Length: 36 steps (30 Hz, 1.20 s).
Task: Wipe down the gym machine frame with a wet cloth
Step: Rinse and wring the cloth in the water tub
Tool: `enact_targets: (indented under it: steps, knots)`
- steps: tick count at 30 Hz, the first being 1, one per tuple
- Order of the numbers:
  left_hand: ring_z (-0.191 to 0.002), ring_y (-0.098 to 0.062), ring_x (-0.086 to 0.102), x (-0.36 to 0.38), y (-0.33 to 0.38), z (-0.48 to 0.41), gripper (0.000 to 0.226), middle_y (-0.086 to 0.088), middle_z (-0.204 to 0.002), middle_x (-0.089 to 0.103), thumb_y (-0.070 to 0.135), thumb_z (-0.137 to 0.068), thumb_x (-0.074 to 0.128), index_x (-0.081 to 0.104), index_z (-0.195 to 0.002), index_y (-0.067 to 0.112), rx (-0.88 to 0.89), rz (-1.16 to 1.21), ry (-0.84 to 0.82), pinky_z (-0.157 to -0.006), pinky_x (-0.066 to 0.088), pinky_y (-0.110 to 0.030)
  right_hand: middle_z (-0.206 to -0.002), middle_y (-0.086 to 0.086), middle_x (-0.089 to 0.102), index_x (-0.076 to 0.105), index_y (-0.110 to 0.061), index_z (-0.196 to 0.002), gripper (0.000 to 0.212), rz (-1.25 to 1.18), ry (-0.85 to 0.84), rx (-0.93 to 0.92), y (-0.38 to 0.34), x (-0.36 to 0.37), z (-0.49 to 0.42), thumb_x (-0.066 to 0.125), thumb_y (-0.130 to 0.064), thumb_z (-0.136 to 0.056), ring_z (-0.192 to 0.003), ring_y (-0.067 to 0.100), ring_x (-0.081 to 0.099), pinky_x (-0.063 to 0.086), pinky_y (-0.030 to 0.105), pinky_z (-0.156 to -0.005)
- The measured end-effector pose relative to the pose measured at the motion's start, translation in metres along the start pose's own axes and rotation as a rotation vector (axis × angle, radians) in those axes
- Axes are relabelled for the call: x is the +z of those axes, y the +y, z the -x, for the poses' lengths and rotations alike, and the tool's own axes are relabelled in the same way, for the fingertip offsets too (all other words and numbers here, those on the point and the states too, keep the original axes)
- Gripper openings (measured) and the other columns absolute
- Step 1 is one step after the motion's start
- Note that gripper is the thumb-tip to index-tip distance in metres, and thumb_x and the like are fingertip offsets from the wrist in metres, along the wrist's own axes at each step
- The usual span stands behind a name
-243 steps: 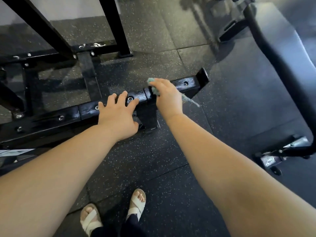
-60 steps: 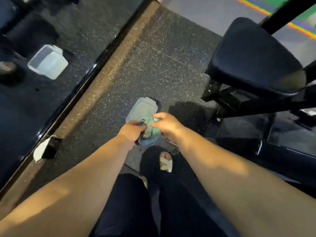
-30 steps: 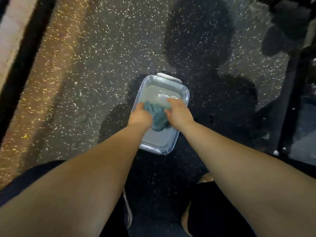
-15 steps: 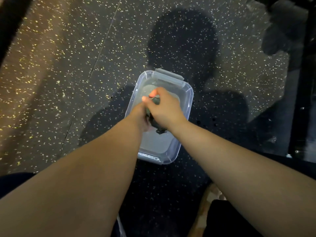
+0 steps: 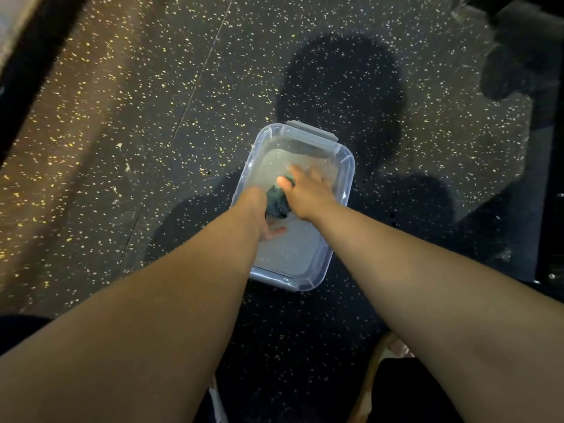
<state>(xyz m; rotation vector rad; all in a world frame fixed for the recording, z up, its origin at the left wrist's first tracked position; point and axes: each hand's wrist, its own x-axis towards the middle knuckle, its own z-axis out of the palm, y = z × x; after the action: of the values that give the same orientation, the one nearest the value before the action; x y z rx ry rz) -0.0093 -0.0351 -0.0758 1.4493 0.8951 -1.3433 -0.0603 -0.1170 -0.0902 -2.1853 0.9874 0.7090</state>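
Clear plastic tub (image 5: 344, 166) sits on speckled rubber floor (image 5: 128, 154), centre of frame, grey latch flap at its far end, shallow water inside. Dark teal cloth (image 5: 277, 203) bunched over the tub's left half, between both hands.

Right hand (image 5: 306, 193): fingers stretched forward, blurred, thumb against the cloth's top. Left hand (image 5: 259, 209): mostly hidden behind its own wrist; fingertips show just under the cloth, grip cannot be told.

Around: floor seam runs diagonally at upper left; dark band along the far upper left corner. Dark metal bar (image 5: 546, 209) stands at the right edge, well apart from the tub. Sandalled foot (image 5: 395, 346) lower right. Open floor on all sides of the tub.
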Motion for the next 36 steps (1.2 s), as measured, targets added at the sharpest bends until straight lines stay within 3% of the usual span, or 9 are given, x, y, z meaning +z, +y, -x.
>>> enact_targets:
  steps: [5,9,13,19,22,24,28,31,36]
  knots:
    - [-0.095,-0.027,0.056,-0.002,0.008,-0.003,0.035,-0.009,-0.097,0.058,0.042,-0.097,0.041,0.054,-0.099,0.010,0.016,-0.036,-0.068,-0.091,0.042,-0.042,-0.088,0.008,0.053,0.047,-0.015,-0.124,0.028,-0.418,-0.062,0.072,-0.008,-0.003,0.007,0.049,-0.021,-0.096,-0.064,0.023,0.052,0.037,0.018,-0.043]
    - [-0.074,-0.014,0.057,0.004,0.006,-0.005,0.035,0.002,-0.075,0.060,0.052,-0.092,0.041,0.057,-0.081,0.023,0.138,0.059,-0.200,-0.079,0.044,-0.027,-0.099,0.000,0.060,0.056,-0.016,-0.107,0.024,-0.658,0.159,-0.106,-0.038,-0.020,0.034,0.057,-0.035,-0.092,-0.097,0.022,0.056,0.046,0.032,-0.081]
    - [-0.059,-0.009,0.047,0.008,0.002,-0.013,0.043,0.007,-0.057,0.055,0.049,-0.098,0.032,0.048,-0.070,0.021,0.227,0.115,-0.212,-0.056,0.036,-0.021,-0.075,-0.004,0.053,0.045,-0.023,-0.073,0.030,-0.400,0.174,-0.206,-0.043,-0.014,0.044,0.046,-0.041,-0.096,-0.083,0.022,0.050,0.032,0.028,-0.071]
    - [-0.035,-0.005,0.033,0.010,-0.003,0.001,0.038,0.006,-0.044,0.047,0.037,-0.092,0.052,0.046,-0.058,0.021,0.067,-0.200,-0.118,-0.035,0.028,-0.012,-0.122,0.017,0.054,0.047,-0.005,-0.121,0.037,-0.080,0.246,-0.072,0.000,-0.008,0.016,0.030,-0.032,-0.103,-0.111,0.034,0.051,0.037,0.036,-0.083]
    - [-0.062,-0.015,0.051,0.005,-0.003,-0.002,0.032,-0.003,-0.073,0.057,0.039,-0.094,0.045,0.056,-0.075,0.016,0.011,-0.136,-0.101,-0.060,0.050,-0.027,-0.144,0.017,0.031,0.032,-0.015,-0.140,0.042,0.026,0.133,-0.034,-0.001,0.001,0.005,0.035,-0.032,-0.101,-0.129,0.038,0.031,0.031,0.043,-0.104]
    - [-0.086,-0.023,0.055,0.003,-0.002,-0.001,0.029,-0.007,-0.092,0.059,0.037,-0.095,0.042,0.057,-0.087,0.013,0.020,-0.180,-0.089,-0.082,0.049,-0.042,-0.137,0.017,0.040,0.039,-0.017,-0.137,0.041,0.023,0.009,0.017,-0.003,0.009,-0.002,0.042,-0.022,-0.097,-0.124,0.038,0.042,0.042,0.041,-0.097]
    - [-0.057,-0.021,0.065,-0.002,0.003,0.002,0.033,-0.008,-0.062,0.065,0.035,-0.094,0.043,0.059,-0.079,0.011,0.068,-0.129,-0.065,-0.057,0.053,-0.031,-0.103,0.015,0.056,0.059,-0.006,-0.107,0.022,-0.432,-0.060,0.068,-0.013,0.000,0.006,0.042,-0.009,-0.094,-0.091,0.025,0.053,0.050,0.035,-0.079]
    - [-0.070,-0.022,0.062,-0.002,0.006,-0.004,0.029,-0.004,-0.071,0.063,0.035,-0.091,0.042,0.060,-0.077,0.017,0.136,-0.023,-0.095,-0.083,0.052,-0.035,-0.081,0.009,0.056,0.051,-0.013,-0.067,0.027,-0.583,0.051,-0.017,-0.036,-0.012,0.025,0.043,-0.020,-0.091,-0.081,0.026,0.051,0.044,0.035,-0.075]
    - [-0.055,-0.009,0.050,0.015,-0.003,-0.008,0.036,0.007,-0.054,0.055,0.039,-0.095,0.029,0.038,-0.073,0.012,0.350,0.021,-0.190,-0.050,0.040,-0.021,-0.086,0.010,0.066,0.055,-0.013,-0.077,0.037,-0.288,0.152,-0.156,-0.034,-0.006,0.032,0.040,-0.040,-0.097,-0.086,0.027,0.060,0.040,0.028,-0.072]
